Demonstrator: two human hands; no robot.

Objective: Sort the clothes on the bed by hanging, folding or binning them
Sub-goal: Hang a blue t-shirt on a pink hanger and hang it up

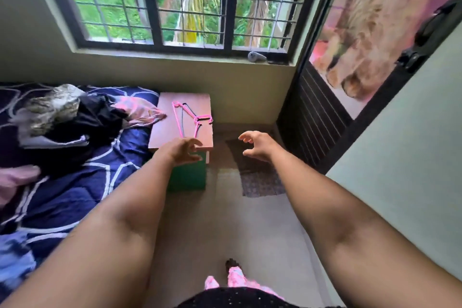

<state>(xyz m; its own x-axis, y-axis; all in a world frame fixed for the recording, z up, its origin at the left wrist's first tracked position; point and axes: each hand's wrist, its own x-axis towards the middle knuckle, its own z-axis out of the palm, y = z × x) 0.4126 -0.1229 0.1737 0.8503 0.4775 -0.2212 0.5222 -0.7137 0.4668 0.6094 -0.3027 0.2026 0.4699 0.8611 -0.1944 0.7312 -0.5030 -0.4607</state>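
From the head camera, both bare arms reach out over the floor. The left hand (183, 151) has its fingers spread and bent a little, and it holds nothing. The right hand (258, 146) looks the same, fingers wide and bent, holding nothing. There is a gap between the two hands.

The pile of clothes (75, 117) lies on the bed (75, 182), which has a dark blue cover with white lines. The pile is well to the left of the left hand, and no finger touches it. It has a grey patterned piece on top, a black piece in the middle and a pink piece on the right. The pile stretches sideways across the bed, and the pink end reaches the edge of the small table (180, 110).

The left hand is over the near edge of that table. The hangers (186, 120), pink and dark, lie flat on it just past the left fingertips. Their hooks point right, toward the door (312, 117).

A green box (187, 175) sits under the table, and a mat (260, 180) lies on the floor below the right hand.
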